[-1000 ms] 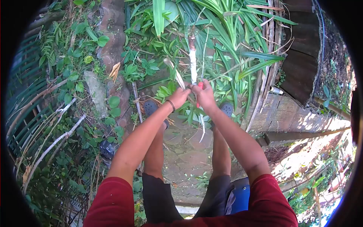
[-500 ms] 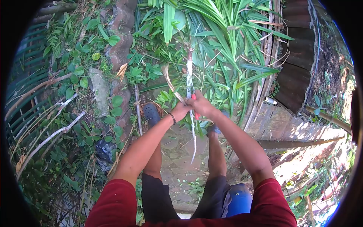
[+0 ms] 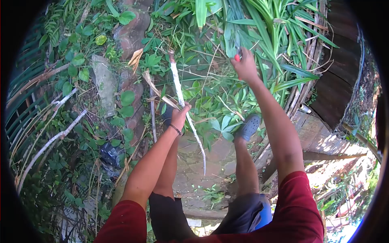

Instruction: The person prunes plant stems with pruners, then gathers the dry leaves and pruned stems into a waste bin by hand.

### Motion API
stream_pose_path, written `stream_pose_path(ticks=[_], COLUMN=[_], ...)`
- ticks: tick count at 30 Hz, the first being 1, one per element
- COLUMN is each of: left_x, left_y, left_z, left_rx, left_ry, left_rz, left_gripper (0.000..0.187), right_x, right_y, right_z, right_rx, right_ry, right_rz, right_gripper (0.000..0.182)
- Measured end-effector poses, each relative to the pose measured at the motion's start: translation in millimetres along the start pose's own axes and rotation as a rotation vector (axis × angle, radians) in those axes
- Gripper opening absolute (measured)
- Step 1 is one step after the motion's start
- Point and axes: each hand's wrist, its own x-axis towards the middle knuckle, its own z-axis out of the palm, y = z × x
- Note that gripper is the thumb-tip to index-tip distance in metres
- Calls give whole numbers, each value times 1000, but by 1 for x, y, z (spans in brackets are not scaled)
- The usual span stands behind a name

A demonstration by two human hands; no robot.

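Two hands work apart: the left hand (image 3: 179, 115) grips a pale stalk (image 3: 177, 83) upright, steadying it; the right hand (image 3: 244, 67) clasps a red-handled blade (image 3: 237, 54) among leaves (image 3: 279, 28).

Pale whitish stalk (image 3: 178, 87), red-handled tool (image 3: 237, 56)

The ground is a stone-paved path (image 3: 202, 162), patchy with moss, running through the lower middle of the frame. A few cut green leaves (image 3: 212, 193) lie on it near the bottom centre. Two dark clogs (image 3: 248, 126) stand on it at the centre, one half hidden. Along its left edge runs a worn brick border (image 3: 131, 36), with a flat grey stone (image 3: 103, 83) beside it. Pale dry branches (image 3: 52, 137) lie among weeds at the left.
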Motion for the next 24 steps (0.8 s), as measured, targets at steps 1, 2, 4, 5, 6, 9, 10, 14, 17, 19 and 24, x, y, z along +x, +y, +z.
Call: stream_pose_path(ticks=[1,2,4,5,6,9,10,14,17,19,24], left_x=[2,7,16,24,27,38,39,50,54,56,61], left_y=[-1,-5,-5,-12,-10,-12,-9,-22,-23,-15,-6], left_z=[-3,-10,-12,-18,-19,-20,-21,-33,-38,-39,-37], left_rx=[-1,-7,-4,29,13,-16,-16,-38,-29,-11,-56], left_ry=[7,-5,-18,-41,-52,-67,-73,-84,-60,-44,11], left_rz=[-11,-8,13,30,2,-39,-54,-36,-7,-24,-40], left_gripper=[11,11,12,12,12,13,13,15,17,18,18], right_x=[13,25,47,52,56,56,53,40,44,42,42], right_y=[-3,-16,-7,-3,-16,-15,-13,-17,-13,-10,-3], right_z=[12,18,56,74,78,115,129,141,135,135,139], right_rx=[-22,-1,-134,-263,-296,-372,-419,-426,-427,-418,-431], right_ry=[-6,-129,-170,-204,-323,-258,-222,-130,-234,-251,-307], right_rz=[35,149,96,40,160,223,262,158,60,-11,-4], right_gripper=[61,70,75,79,92,103,110,97,83,74,78])
